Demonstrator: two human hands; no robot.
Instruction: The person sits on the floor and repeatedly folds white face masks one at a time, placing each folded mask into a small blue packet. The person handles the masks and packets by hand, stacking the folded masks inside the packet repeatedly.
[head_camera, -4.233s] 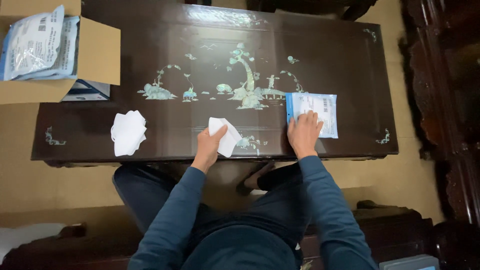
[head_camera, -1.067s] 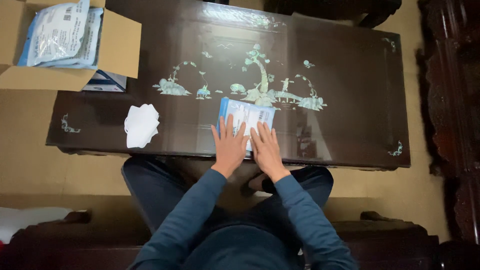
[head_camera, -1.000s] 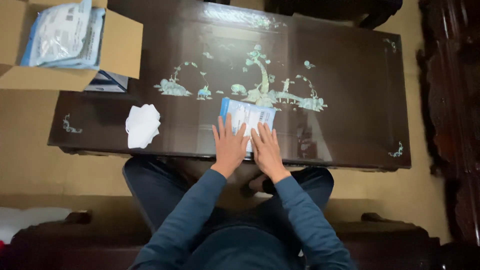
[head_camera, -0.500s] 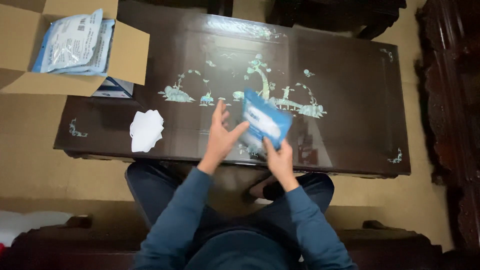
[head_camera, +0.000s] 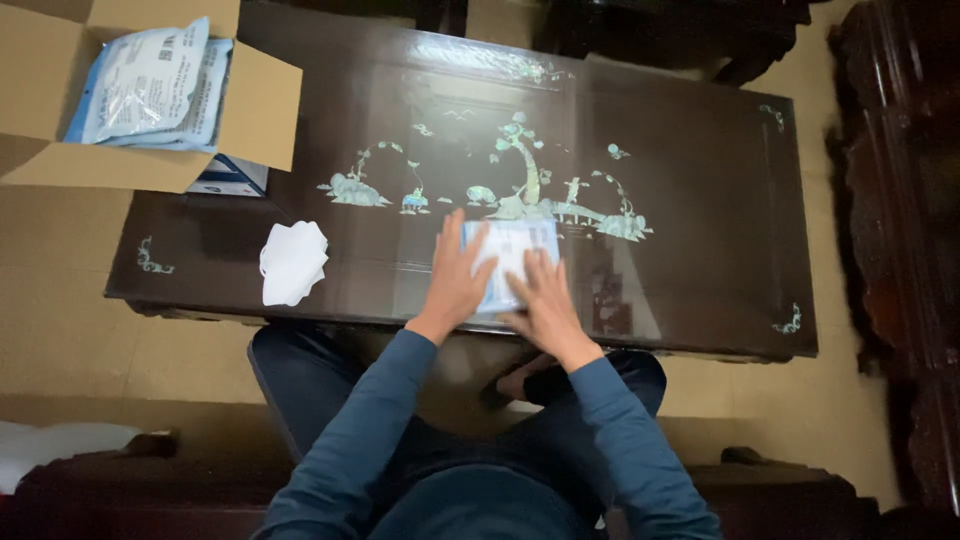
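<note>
A seated person presses both hands flat on a blue-and-white sealed packet (head_camera: 515, 260) lying near the front edge of a dark lacquered tabletop (head_camera: 700, 180) inlaid with a pale tree-and-landscape design. The left hand (head_camera: 455, 280) covers the packet's left side, its fingers (head_camera: 452, 240) spread and pointing away from the body; the right hand (head_camera: 540, 300) lies over the packet's lower right part, fingers likewise extended. Neither hand is closed around anything: both rest open, palms down, touching the packet from above.

The packet sits directly under and just beyond the fingertips, straight ahead of the person and about midway between the two arms, so neither hand is clearly nearer. Its far end shows past the fingers, touching the lower edge of the inlaid scene. The packet looks roughly rectangular, with its longer side seeming to run away from the person, though the hands hide too much to be sure.

Well apart to the left, a small stack of white folded pieces (head_camera: 292, 262) lies on the tabletop near the front edge. Farther left, at the table's corner, an open cardboard box (head_camera: 255, 105) holds more blue-and-white packets (head_camera: 150, 80). The person wears blue long sleeves and dark trousers.
</note>
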